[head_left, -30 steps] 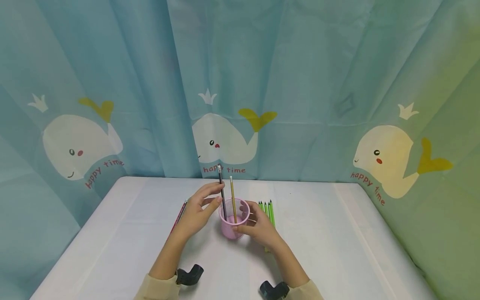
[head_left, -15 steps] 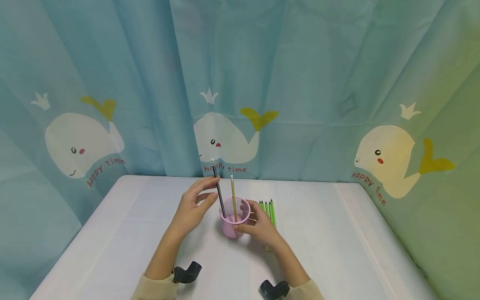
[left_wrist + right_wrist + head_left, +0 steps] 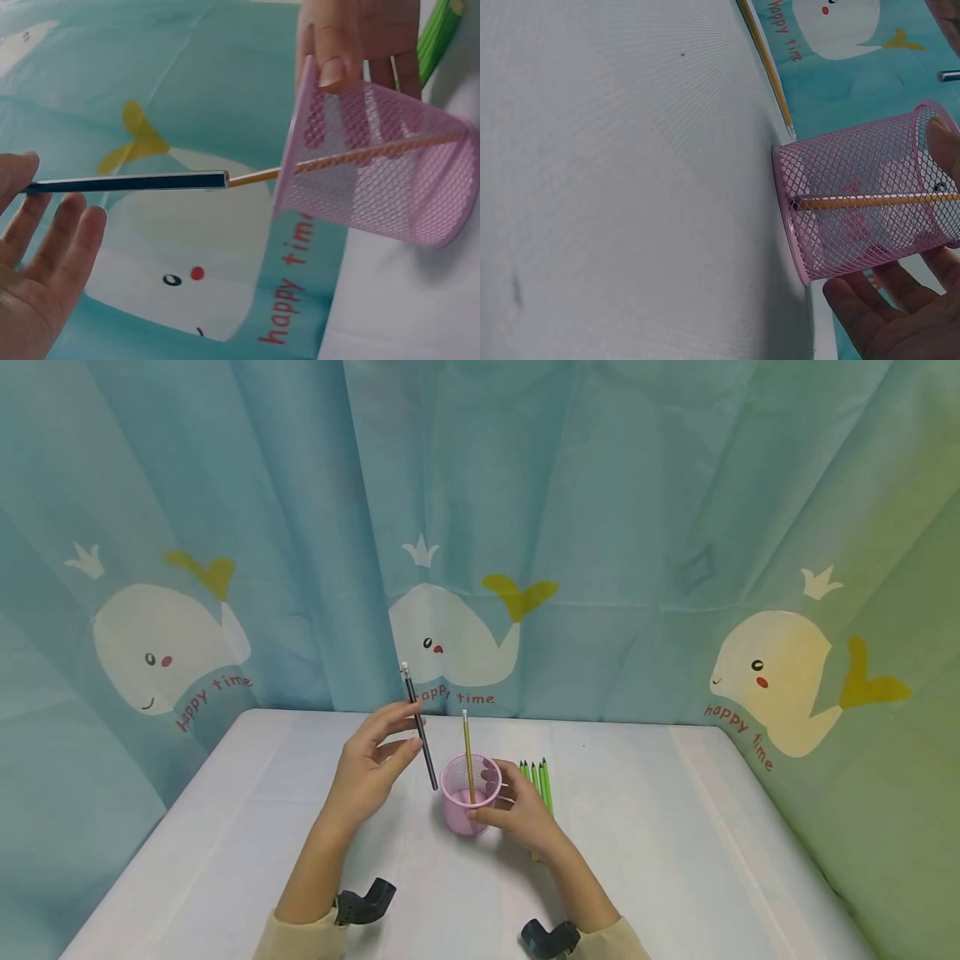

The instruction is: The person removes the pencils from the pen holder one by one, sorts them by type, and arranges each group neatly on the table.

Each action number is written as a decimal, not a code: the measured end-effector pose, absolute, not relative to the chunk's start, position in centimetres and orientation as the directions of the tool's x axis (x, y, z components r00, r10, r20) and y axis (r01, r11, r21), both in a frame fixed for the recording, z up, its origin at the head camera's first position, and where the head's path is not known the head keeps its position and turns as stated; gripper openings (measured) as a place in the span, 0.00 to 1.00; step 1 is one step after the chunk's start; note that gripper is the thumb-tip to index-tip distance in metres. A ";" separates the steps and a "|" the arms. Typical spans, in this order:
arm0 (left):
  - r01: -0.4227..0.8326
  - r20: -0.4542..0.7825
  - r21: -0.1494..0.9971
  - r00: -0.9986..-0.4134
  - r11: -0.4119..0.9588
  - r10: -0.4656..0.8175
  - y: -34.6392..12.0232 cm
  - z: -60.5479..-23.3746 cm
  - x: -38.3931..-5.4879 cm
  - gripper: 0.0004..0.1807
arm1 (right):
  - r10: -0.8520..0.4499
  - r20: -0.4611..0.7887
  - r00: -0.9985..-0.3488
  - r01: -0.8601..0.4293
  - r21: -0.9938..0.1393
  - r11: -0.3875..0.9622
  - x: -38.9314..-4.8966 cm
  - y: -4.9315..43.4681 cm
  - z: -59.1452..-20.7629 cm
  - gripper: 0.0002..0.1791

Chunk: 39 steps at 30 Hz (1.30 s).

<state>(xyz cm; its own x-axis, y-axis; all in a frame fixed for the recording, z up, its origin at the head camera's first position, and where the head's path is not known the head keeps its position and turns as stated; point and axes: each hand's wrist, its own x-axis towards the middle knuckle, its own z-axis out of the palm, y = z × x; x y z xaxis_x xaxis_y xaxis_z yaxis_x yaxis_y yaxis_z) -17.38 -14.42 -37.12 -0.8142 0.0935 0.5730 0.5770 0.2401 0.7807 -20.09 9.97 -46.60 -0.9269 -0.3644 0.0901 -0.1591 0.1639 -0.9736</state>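
My left hand (image 3: pixel 371 764) pinches a dark pencil (image 3: pixel 424 745) between thumb and fingers. The pencil slants, its white eraser up and its lower end just left of a pink mesh pencil cup (image 3: pixel 382 172). In the left wrist view that flat end overlaps a yellow pencil (image 3: pixel 259 177). The yellow pencil leans inside the cup, eraser end up. My right hand (image 3: pixel 521 810) grips the cup from its right side, thumb at the rim and fingers around the back. In the right wrist view the cup's base (image 3: pixel 793 217) is down at the white tabletop.
Several green pencils (image 3: pixel 546 785) lie side by side right of the cup, partly hidden behind my right hand. Another yellowish pencil (image 3: pixel 769 64) lies on the white table (image 3: pixel 675 843). A blue curtain (image 3: pixel 615 527) with whale prints hangs behind the table's far edge.
My left hand has moved left and slightly up, lifting the dark pencil out of the cup; it now tilts more. My right hand and the cup have stayed nearly in place.
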 end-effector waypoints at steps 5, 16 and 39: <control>0.592 0.593 0.776 -0.802 0.217 0.071 -14.8 -36.5 -17.0 0.25 | -0.363 0.086 -0.928 -0.143 -0.981 0.134 -20.1 10.0 -46.6 0.44; 0.566 0.573 0.801 -0.819 0.194 0.023 -15.9 -36.3 -16.9 0.18 | -0.369 0.082 -0.926 -0.134 -0.984 0.119 -20.2 9.9 -46.9 0.43; 0.461 0.488 0.855 -0.871 0.237 -0.066 -18.0 -35.9 -16.9 0.31 | -0.369 0.085 -0.925 -0.146 -0.979 0.141 -20.1 9.9 -46.9 0.45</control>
<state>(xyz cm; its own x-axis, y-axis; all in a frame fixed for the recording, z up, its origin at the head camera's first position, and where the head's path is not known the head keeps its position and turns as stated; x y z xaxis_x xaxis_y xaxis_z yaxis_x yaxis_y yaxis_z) -16.88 -18.02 -35.93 -0.8706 -0.0656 0.4876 0.4612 0.2365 0.8552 -20.12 9.91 -46.88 -0.9254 -0.3694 0.0847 -0.1459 0.1410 -0.9792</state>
